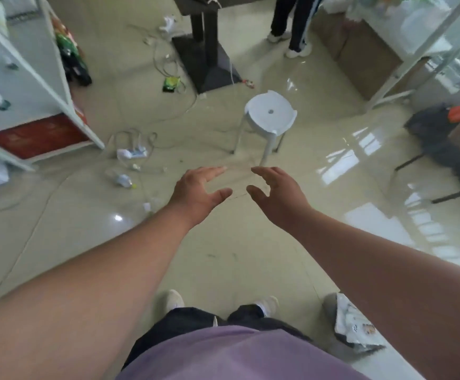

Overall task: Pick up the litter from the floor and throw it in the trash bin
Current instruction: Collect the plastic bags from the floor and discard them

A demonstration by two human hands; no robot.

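Observation:
My left hand (198, 192) and my right hand (275, 193) are stretched out side by side above the pale tiled floor, both with fingers spread and nothing in them. Litter lies on the floor to the left of the hands: a clear plastic bottle (123, 180), a crumpled white wrapper (130, 153) among cables, and a small white scrap (148, 207). A green snack packet (171, 84) lies farther off by the black table base. A crumpled silver-white bag (352, 322) lies near my right foot. No trash bin is recognisable in view.
A white plastic stool (270, 116) stands just beyond my hands. White metal shelving (59, 86) fills the left side, another rack (415, 58) the right. A black pedestal table base (206, 64), loose cables (168, 113), a black chair (442, 149) and a standing person's legs (294, 26) lie ahead.

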